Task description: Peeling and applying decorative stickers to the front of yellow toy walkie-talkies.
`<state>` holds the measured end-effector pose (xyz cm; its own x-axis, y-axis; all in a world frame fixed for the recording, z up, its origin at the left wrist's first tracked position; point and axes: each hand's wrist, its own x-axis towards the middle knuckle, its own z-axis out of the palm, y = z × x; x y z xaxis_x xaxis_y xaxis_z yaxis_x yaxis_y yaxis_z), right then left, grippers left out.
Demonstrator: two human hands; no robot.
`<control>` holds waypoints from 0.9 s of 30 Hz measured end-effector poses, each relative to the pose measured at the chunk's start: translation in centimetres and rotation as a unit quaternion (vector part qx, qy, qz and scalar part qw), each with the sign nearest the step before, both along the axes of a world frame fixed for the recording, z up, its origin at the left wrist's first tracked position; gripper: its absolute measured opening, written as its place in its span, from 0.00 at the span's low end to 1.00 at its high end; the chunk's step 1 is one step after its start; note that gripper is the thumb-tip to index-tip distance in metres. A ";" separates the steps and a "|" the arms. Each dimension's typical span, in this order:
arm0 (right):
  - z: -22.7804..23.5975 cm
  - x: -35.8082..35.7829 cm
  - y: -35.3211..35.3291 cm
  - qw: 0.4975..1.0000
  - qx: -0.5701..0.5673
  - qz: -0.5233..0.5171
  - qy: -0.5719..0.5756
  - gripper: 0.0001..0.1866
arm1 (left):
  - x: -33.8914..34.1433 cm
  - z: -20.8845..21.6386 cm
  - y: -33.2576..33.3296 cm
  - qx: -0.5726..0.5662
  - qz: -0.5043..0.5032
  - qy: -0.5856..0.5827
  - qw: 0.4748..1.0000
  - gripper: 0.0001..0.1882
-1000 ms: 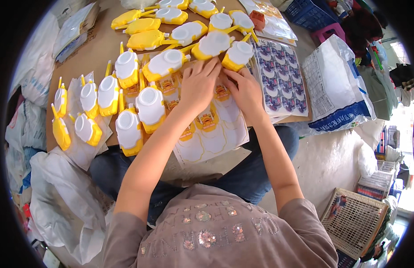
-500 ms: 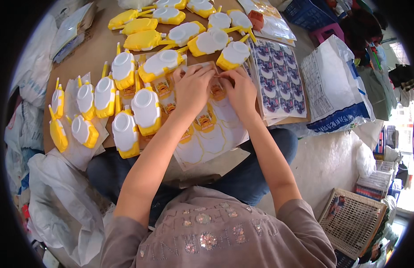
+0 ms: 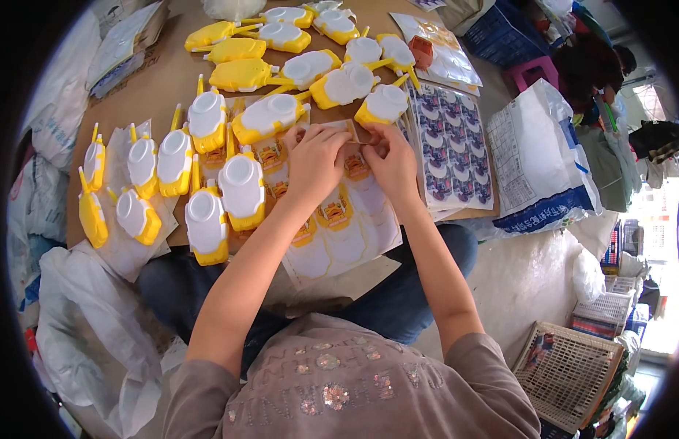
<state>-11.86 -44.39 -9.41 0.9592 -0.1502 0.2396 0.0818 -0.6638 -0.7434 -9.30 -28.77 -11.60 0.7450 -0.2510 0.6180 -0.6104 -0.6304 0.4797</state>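
Observation:
Both of my hands are over a sheet of stickers (image 3: 350,238) with orange cartoon prints and white outlined shapes, which overhangs the table's near edge. Between my fingertips a thin orange-brown sticker (image 3: 359,143) shows almost edge-on. My left hand (image 3: 317,155) pinches its left end, thumb partly hidden under the fingers. At its right end my right hand (image 3: 390,155) is closed, thumb against forefinger. A yellow-and-white toy walkie-talkie (image 3: 267,118) lies just beyond my left hand, and another toy walkie-talkie (image 3: 384,104) beyond my right.
Several more yellow-and-white toys (image 3: 242,183) spread over the left and far table (image 3: 160,80). Right of my hands lies a stack of blue-purple sticker sheets (image 3: 455,146), with a white plastic bag (image 3: 537,154) beside it. A small red-brown box (image 3: 421,53) stands far off. A beige crate (image 3: 570,373) sits low right.
The view has shifted slightly. My hands stay close together over the sheet, and the thin sticker between them now lies nearly level, with my fingertips a little further apart.

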 end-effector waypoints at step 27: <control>1.8 -0.6 0.6 0.946 0.317 0.032 0.060 0.10 | -0.7 2.4 -0.2 -0.021 0.019 -0.072 0.997 0.13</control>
<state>-12.47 -43.80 -7.66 0.9856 -0.1685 0.0102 -0.0029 -0.0774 -0.9970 -10.02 -28.93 -9.16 0.6561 -0.1965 0.7286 -0.6509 -0.6359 0.4147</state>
